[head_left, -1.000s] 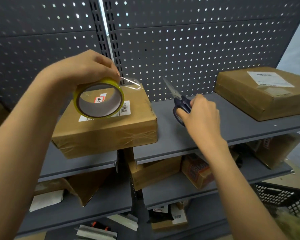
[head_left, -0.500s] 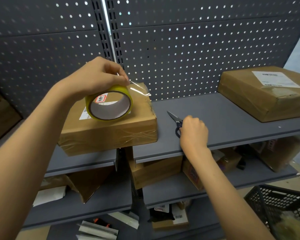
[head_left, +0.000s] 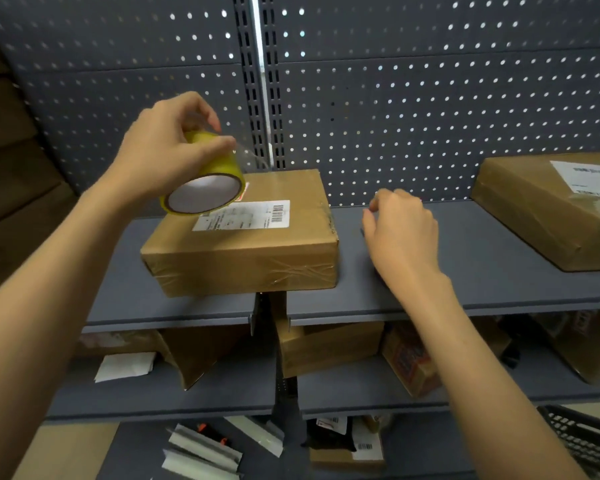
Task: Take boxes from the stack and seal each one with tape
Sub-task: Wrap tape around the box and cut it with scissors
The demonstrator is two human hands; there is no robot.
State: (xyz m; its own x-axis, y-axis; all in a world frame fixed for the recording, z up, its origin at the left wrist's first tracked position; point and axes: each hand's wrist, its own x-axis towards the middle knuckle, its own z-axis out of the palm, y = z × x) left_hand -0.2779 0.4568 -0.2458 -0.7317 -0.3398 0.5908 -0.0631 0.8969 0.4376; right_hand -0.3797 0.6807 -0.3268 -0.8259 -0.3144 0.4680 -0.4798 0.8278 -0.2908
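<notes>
The left hand [head_left: 167, 150] grips the tape roll [head_left: 205, 181] just above the box [head_left: 243, 251], a clear strip pulled free. The right hand [head_left: 400, 230], fingers loosely curled, holds nothing, right of that box. Its front looks taped; the top likely remains. 1 more box [head_left: 548, 209] waits farther right.

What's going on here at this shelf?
A person is taping up parcels at a grey shelf. The left hand holds a yellow tape roll above a labelled cardboard box, a loose clear end hanging off the roll. The right hand hovers over the shelf beside the box, fingers loosely curled. Another cardboard box sits farther right.
</notes>
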